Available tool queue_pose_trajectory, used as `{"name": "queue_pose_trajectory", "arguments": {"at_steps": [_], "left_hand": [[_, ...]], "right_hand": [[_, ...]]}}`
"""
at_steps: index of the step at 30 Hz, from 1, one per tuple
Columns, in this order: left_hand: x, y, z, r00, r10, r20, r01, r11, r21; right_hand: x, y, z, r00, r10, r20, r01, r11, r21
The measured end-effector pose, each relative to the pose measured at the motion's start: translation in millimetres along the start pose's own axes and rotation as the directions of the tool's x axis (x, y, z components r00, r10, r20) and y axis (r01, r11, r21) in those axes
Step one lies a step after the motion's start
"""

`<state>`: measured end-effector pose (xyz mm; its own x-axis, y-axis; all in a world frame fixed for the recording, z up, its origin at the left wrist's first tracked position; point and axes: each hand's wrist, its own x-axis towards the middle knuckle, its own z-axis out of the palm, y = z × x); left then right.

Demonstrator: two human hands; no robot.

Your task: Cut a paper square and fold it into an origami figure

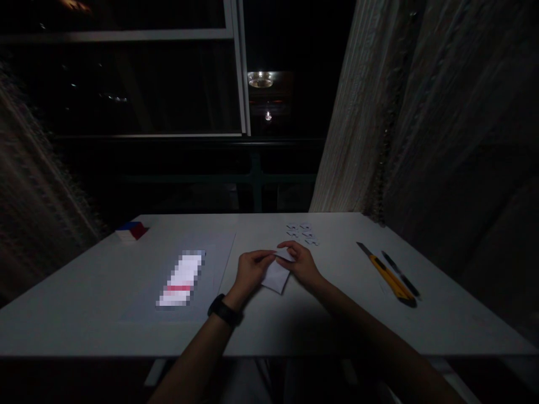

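Between my two hands is a small folded piece of white paper [276,279], one corner pointing down toward me. My left hand [252,270] pinches its left side, thumb and fingers pressed together near the top; a dark watch [225,310] sits on that wrist. On the other side, my right hand [302,264] grips the upper right part of the paper, with the index finger curled over the top. The two hands nearly meet at the paper's upper edge. Dim light leaves the fold lines hard to make out.
Left of my hands a lit phone [181,279], its screen blurred out, lies on a paper sheet [219,264]. A blue, red and white cube [130,230] stands farther back. Several small paper pieces [301,233] lie beyond my hands. At right are a yellow box cutter [387,275] and a pen [400,273].
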<state>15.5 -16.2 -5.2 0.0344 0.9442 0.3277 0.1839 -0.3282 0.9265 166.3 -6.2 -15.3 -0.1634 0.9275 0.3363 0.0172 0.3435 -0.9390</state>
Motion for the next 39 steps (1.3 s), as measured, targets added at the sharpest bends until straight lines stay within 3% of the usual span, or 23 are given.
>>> {"name": "queue_pose_trajectory", "arguments": {"at_steps": [11, 18, 25, 32, 39], "left_hand": [[2.0, -4.8, -1.3, 0.996, -0.035, 0.084, 0.04, 0.997, -0.064], [1.3, -3.8, -4.0, 0.983, -0.149, 0.107, 0.171, 0.954, -0.245], [0.9, -0.5, -4.8, 0.951, -0.244, 0.189, 0.301, 0.867, -0.397], [1.8, -4.1, -5.3, 0.948, -0.258, 0.187, 0.315, 0.854, -0.414], [0.9, -2.0, -5.0, 0.955, -0.241, 0.174, 0.29, 0.884, -0.368]], "right_hand": [[-1.9, -2.1, -1.1, 0.999, 0.034, 0.013, -0.034, 0.999, 0.035], [-2.2, -5.4, -4.0, 0.986, 0.138, 0.098, -0.158, 0.955, 0.249], [-2.8, -4.8, -4.1, 0.958, 0.269, 0.095, -0.286, 0.902, 0.324], [-1.3, -3.7, -5.1, 0.95, 0.303, 0.076, -0.31, 0.891, 0.331], [-1.3, -1.7, 0.5, 0.969, 0.244, -0.029, -0.221, 0.919, 0.326]]}}
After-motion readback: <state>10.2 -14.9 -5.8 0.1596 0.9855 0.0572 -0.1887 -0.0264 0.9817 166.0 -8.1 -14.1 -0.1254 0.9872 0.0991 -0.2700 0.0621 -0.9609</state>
